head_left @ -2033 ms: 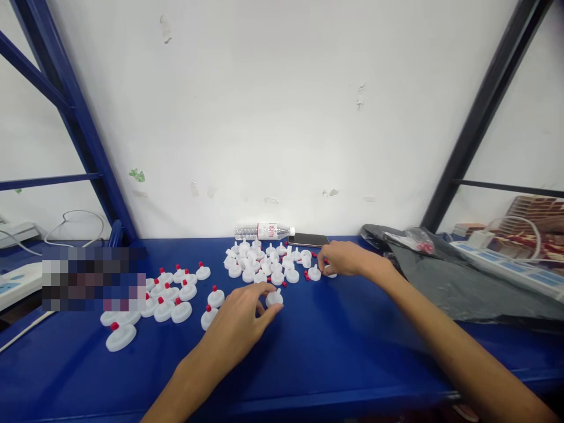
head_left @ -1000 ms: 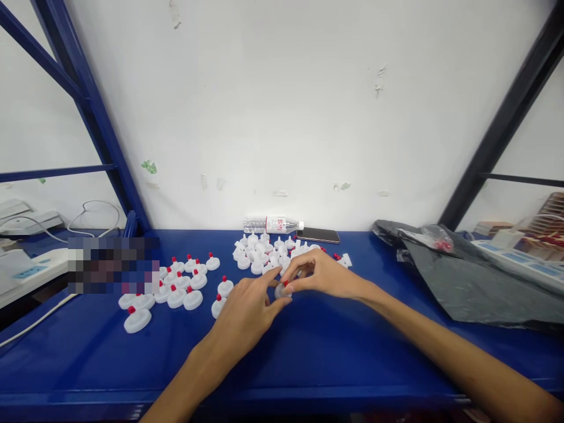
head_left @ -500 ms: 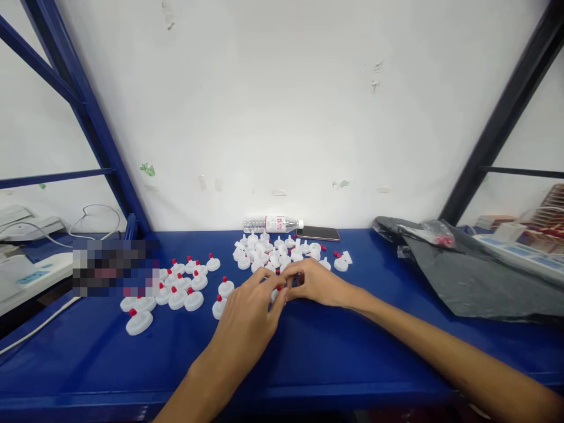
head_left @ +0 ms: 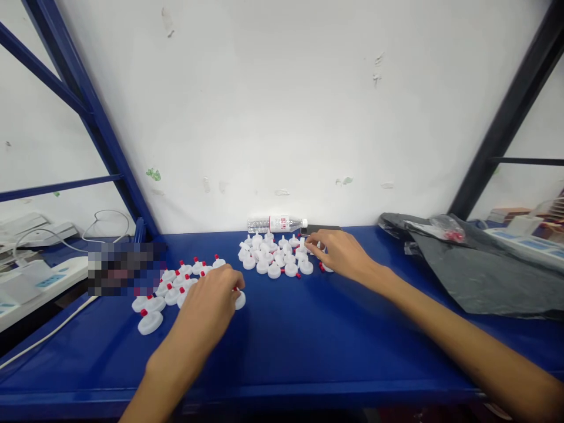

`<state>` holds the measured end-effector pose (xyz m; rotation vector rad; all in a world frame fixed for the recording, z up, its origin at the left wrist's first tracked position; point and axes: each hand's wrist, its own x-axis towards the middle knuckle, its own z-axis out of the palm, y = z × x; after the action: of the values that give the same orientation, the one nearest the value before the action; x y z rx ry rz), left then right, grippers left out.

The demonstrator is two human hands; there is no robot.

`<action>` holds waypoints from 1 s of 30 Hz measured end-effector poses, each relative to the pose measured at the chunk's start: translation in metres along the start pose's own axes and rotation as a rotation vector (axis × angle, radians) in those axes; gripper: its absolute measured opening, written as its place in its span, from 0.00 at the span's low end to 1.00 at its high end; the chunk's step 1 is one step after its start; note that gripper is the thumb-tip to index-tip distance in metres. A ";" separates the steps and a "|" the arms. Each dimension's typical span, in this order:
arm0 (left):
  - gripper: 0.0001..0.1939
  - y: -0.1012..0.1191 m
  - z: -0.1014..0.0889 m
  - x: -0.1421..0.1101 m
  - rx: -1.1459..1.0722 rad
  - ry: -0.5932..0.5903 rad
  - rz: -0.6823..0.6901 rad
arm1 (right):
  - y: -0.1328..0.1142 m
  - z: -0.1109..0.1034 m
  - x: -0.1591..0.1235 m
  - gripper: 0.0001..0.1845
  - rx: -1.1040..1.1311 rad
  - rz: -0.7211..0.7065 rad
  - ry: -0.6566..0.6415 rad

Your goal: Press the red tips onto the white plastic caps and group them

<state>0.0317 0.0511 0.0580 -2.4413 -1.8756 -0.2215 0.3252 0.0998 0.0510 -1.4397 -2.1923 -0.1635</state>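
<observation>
My left hand (head_left: 209,302) is on the left side of the table, its fingers curled round a white nozzle cap with a red tip (head_left: 239,301); part of that cap is hidden by the fingers. Beside and behind it stand several white caps with red tips (head_left: 150,322), some covered by the hand. My right hand (head_left: 341,251) reaches over the right edge of a pile of white nozzle caps (head_left: 274,270), thumb and fingers apart. Most pile caps show bare white nozzles. Small red tips (head_left: 298,275) lie at the pile's front, and more are near my right hand.
Behind the pile a clear bottle (head_left: 282,224) lies on its side, with a dark phone (head_left: 324,227) next to it. Black plastic bags (head_left: 467,276) cover the right side. On the left are a power strip (head_left: 53,279) and a white cable (head_left: 48,335).
My hands were together in front of the pile, around a red-tipped cap. They have parted: the left moved left with a cap, the right moved to the pile's right edge. The view shifted slightly.
</observation>
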 end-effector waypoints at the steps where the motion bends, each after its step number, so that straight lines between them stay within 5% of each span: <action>1: 0.11 -0.007 -0.002 0.002 0.017 0.001 -0.021 | -0.001 -0.003 0.001 0.19 -0.027 0.022 0.003; 6: 0.14 -0.032 -0.005 0.006 0.036 0.047 -0.094 | 0.004 -0.019 0.004 0.24 -0.105 0.118 -0.042; 14: 0.11 -0.029 -0.012 0.006 0.068 0.025 -0.084 | 0.018 -0.017 0.002 0.08 -0.123 0.156 -0.330; 18: 0.16 -0.012 -0.014 0.002 0.078 0.200 -0.016 | 0.016 -0.020 0.004 0.06 0.054 0.144 -0.249; 22: 0.21 0.025 -0.003 -0.003 -0.214 0.258 0.143 | 0.003 -0.026 0.004 0.10 0.324 0.103 -0.167; 27: 0.19 0.057 0.016 -0.007 -0.286 0.108 0.229 | 0.001 -0.031 -0.001 0.17 -0.030 0.152 -0.132; 30: 0.18 0.057 0.020 -0.006 -0.272 0.088 0.235 | 0.012 -0.032 -0.004 0.13 -0.100 0.205 -0.315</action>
<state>0.0864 0.0332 0.0401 -2.7452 -1.5978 -0.5946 0.3482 0.0898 0.0744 -1.8422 -2.2858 0.0280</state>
